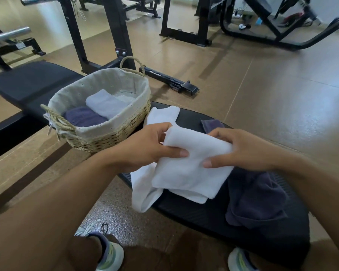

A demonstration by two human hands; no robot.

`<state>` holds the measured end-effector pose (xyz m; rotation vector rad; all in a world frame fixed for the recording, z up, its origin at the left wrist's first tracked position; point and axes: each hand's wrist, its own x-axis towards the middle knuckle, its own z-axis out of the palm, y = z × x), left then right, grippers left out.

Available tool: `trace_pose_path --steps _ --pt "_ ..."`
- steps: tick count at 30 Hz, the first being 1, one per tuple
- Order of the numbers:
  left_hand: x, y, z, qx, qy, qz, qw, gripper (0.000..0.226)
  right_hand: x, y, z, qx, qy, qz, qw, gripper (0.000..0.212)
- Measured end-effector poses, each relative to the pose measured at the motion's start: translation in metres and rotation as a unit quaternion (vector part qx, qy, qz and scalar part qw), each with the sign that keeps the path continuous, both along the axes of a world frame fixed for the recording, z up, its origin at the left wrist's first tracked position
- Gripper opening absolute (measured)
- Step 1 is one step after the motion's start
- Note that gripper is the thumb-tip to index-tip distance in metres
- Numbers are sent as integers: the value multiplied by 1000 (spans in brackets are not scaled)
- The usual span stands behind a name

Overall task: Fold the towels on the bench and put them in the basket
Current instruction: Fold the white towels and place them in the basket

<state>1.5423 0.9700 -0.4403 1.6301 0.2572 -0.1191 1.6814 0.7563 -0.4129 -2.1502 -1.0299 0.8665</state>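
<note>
Your left hand (151, 147) and right hand (241, 151) each pinched an edge of the white towel (192, 167) at frame centre, thumbs on top — a grip that kept the fold square above the bench (194, 214). Another white towel (160, 116) and a dark towel (256, 198) lay unfolded beside it. At left centre the basket (114, 133) stood on the bench, near enough to reach — two folded towels inside.
</note>
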Motion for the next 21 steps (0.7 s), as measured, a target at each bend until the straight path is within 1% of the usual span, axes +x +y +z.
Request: trace_pose_path --steps 1,2,3,5,6,7,9,12,14,17,19,21 --pt "0 1 1 -24 4 4 1000 44 1 2 -3 17 19 -26 999 55" --pt "0 0 3 -50 7 11 999 45 3 4 -6 51 69 -61 994 56" --pt "1 0 6 -78 8 24 997 44 3 7 -7 93 145 -92 981 55" --pt "2 -3 12 -133 17 59 989 39 0 11 -8 156 314 -142 926 50" --pt "3 -4 13 -161 27 78 983 38 -1 13 -8 157 362 -160 905 50" --pt "4 -5 14 -188 39 94 977 36 -1 15 -10 144 382 -166 898 51" --pt "5 -5 14 -223 61 119 966 35 -1 17 -15 124 386 -165 899 52" --pt "8 -7 12 -235 70 143 959 31 2 20 -17 164 368 -208 891 40" --pt "11 -7 9 -219 75 156 960 31 5 20 -16 184 365 -221 886 34" --pt "13 -7 2 -166 97 166 967 31 8 18 -20 178 360 -211 891 35" --pt "12 -8 -2 -107 114 162 974 32 8 18 -26 162 309 -212 913 36" --pt "9 -8 -4 -37 139 150 978 39 9 18 -32 132 198 -212 948 36"
